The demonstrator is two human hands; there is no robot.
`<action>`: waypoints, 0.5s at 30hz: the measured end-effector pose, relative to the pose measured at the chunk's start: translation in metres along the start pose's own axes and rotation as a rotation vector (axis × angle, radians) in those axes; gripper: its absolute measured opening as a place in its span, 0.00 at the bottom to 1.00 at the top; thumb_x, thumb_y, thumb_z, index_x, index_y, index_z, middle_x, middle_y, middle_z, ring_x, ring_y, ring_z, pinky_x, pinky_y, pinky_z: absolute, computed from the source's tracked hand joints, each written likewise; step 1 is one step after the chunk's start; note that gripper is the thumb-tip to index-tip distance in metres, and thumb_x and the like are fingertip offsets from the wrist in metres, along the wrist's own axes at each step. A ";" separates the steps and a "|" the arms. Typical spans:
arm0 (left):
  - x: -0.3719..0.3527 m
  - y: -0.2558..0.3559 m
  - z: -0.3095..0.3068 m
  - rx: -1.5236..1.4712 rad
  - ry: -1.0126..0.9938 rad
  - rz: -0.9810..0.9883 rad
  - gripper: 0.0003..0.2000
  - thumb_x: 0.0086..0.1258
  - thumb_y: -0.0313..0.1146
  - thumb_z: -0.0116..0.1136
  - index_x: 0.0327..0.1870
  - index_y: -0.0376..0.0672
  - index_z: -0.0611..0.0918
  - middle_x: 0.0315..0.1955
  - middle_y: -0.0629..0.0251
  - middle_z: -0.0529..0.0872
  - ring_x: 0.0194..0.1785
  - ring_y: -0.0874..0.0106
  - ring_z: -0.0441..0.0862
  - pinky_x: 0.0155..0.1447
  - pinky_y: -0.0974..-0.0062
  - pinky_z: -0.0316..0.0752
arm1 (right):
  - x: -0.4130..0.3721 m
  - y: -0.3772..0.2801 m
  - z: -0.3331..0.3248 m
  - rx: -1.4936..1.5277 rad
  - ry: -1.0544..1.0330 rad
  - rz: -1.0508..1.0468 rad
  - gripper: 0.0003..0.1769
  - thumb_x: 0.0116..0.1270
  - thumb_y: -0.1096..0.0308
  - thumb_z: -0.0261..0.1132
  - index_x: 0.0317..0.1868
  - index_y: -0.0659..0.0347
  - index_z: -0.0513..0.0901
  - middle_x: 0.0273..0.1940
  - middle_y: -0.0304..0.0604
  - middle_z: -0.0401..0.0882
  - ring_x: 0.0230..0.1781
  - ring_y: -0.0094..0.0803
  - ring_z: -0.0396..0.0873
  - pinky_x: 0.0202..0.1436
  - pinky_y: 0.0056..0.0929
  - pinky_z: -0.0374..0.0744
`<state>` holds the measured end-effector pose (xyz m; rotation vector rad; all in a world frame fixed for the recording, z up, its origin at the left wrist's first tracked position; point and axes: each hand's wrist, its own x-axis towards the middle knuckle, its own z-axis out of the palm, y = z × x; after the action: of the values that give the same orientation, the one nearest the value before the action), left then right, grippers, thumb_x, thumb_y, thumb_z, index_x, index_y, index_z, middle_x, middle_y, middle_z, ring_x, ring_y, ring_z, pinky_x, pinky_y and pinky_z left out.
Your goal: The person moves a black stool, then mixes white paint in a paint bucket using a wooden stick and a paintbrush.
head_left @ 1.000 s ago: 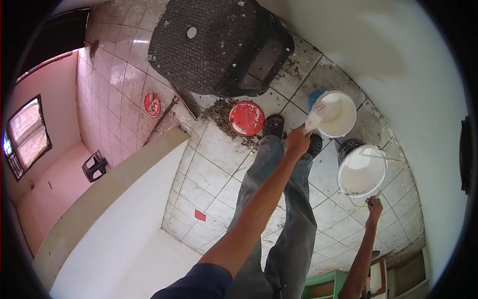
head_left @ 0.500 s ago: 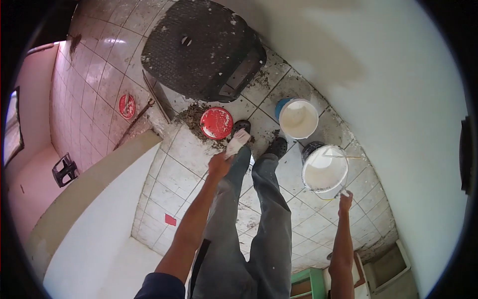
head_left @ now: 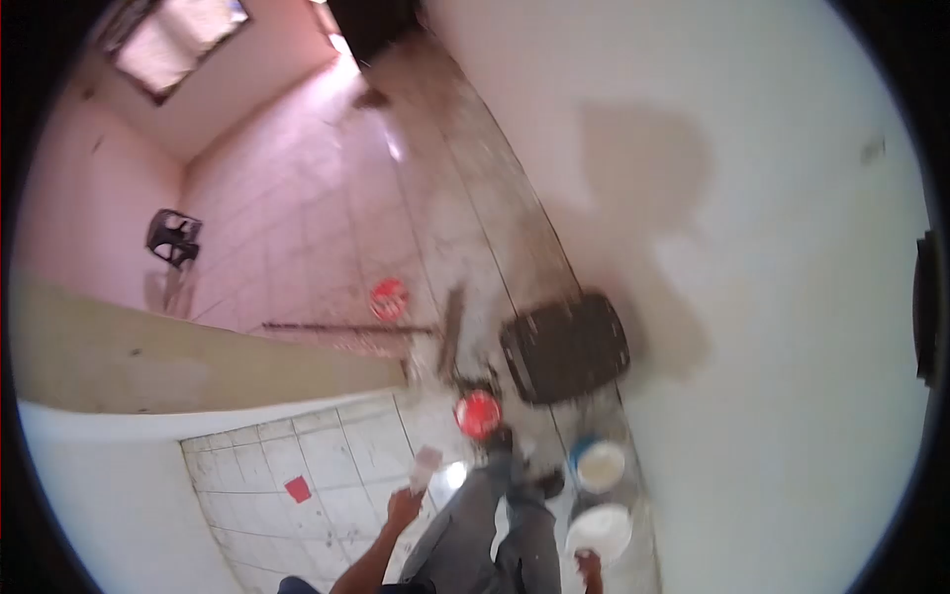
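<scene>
paintbrush [head_left: 427, 465], pale, white-coated, blurred

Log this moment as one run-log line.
left hand: holds white-coated flat tool | right hand: at rim of white plastic bucket | nearby: blue bucket of white paint, red round lid

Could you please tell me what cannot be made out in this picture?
Left hand: head view, motion blur hides its grip on the pale tool.
Right hand: nearly cut by the bottom edge; contact with the white bucket unclear.
Blue bucket: contents too small, blurred.
</scene>
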<state>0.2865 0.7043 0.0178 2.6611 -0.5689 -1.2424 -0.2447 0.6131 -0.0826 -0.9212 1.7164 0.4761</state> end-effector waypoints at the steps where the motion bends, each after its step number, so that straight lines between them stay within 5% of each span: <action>1: -0.006 0.010 -0.020 -0.028 -0.018 -0.027 0.21 0.68 0.50 0.52 0.27 0.40 0.83 0.17 0.60 0.83 0.25 0.60 0.83 0.35 0.60 0.76 | 0.025 -0.011 0.005 0.009 -0.068 -0.004 0.15 0.62 0.63 0.62 0.49 0.55 0.81 0.44 0.45 0.82 0.39 0.33 0.81 0.34 0.41 0.80; 7: 0.031 0.071 -0.085 -0.412 0.159 0.030 0.14 0.70 0.42 0.52 0.49 0.50 0.84 0.21 0.62 0.85 0.19 0.71 0.82 0.30 0.72 0.78 | 0.056 -0.283 -0.039 -0.065 -0.106 -0.164 0.18 0.66 0.60 0.57 0.54 0.56 0.77 0.47 0.43 0.80 0.42 0.34 0.79 0.38 0.40 0.79; 11: 0.115 0.129 -0.153 -0.827 0.191 0.072 0.14 0.71 0.41 0.51 0.47 0.43 0.83 0.21 0.60 0.85 0.19 0.71 0.82 0.27 0.72 0.77 | 0.043 -0.425 -0.121 0.060 0.022 -0.247 0.20 0.68 0.57 0.54 0.57 0.56 0.75 0.49 0.42 0.79 0.45 0.34 0.78 0.40 0.39 0.78; 13: 0.174 0.138 -0.210 -0.775 0.217 0.148 0.12 0.70 0.38 0.52 0.43 0.41 0.84 0.22 0.60 0.85 0.20 0.72 0.82 0.27 0.72 0.77 | 0.027 -0.465 -0.180 0.178 0.125 -0.267 0.21 0.70 0.56 0.52 0.59 0.56 0.73 0.51 0.41 0.79 0.46 0.34 0.77 0.41 0.39 0.78; 15: 0.238 0.135 -0.274 -0.575 0.449 0.364 0.10 0.69 0.35 0.52 0.38 0.39 0.83 0.24 0.61 0.85 0.21 0.74 0.81 0.26 0.72 0.76 | 0.000 -0.495 -0.256 0.313 0.255 -0.307 0.22 0.71 0.55 0.50 0.60 0.56 0.72 0.52 0.41 0.78 0.47 0.34 0.77 0.43 0.38 0.78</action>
<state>0.5978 0.4792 0.0652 2.1199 -0.4954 -0.5645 -0.0210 0.1258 0.0677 -1.0220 1.7706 -0.1170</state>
